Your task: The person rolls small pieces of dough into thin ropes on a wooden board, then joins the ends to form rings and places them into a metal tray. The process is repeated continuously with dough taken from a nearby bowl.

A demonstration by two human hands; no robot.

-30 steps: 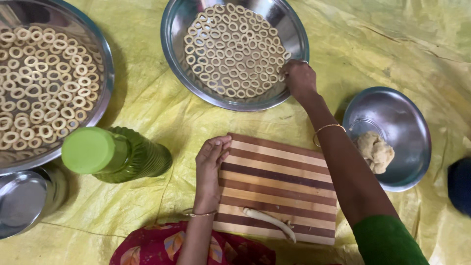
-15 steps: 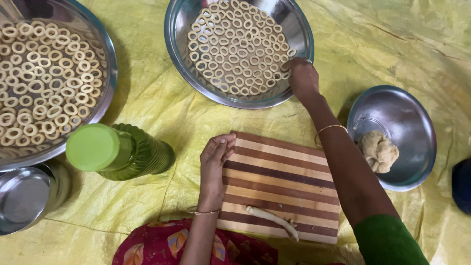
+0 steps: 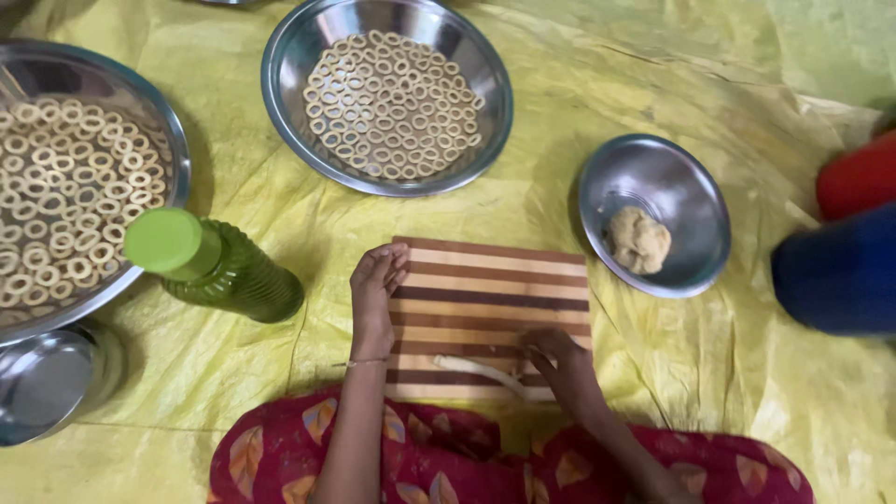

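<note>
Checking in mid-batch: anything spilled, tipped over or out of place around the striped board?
Nothing stands out. The green bottle is capped, the dough rings sit inside both trays, the dough lump is in its bowl, and the right hand rests on a dough strip on the board.

Striped wooden board looks matt, steel bowl glossy, yellow plastic sheet crinkled

Soft even daylight, faint shadows, sharp focus

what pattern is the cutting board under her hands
Light and dark brown wooden stripes on the cutting board, clearest in the head view.
</note>
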